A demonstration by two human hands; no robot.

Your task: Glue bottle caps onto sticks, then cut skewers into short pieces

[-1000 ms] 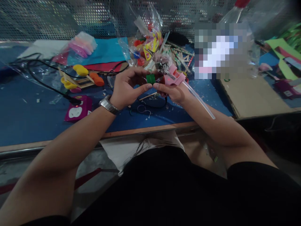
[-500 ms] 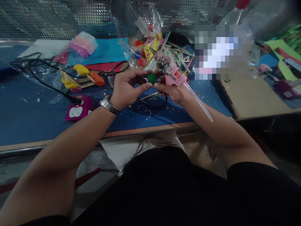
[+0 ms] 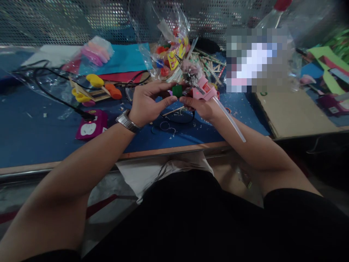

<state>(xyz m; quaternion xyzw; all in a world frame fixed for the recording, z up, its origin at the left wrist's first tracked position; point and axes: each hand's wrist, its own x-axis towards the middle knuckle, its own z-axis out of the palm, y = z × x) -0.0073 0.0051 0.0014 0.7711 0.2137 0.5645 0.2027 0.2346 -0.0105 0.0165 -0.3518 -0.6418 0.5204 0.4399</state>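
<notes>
Between the fingertips of both hands is a small green block-like piece [image 3: 177,91]. My left hand [image 3: 148,103] pinches it from the left with thumb and fingers, and a bit of purple shows behind them. My right hand [image 3: 197,106] closes on its right side, thumb near the left thumb. A pink glue gun [image 3: 204,89] with a clear glue stick [image 3: 231,120] sticking out lies over the right hand and wrist; whether the fingers grip it is hidden. Pale purple and grey scraps [image 3: 192,71] are just beyond the gun.
A purple power box [image 3: 92,125] with a black cable stands left, near a stick piece with yellow and orange parts [image 3: 95,92]. Behind are coloured sheets [image 3: 125,58], bagged clay [image 3: 97,51] and wooden sticks [image 3: 212,65]. Cardboard [image 3: 297,112] lies right.
The green piece and both hands have shifted very slightly to the right. The glue stick's free end has moved a little left.
</notes>
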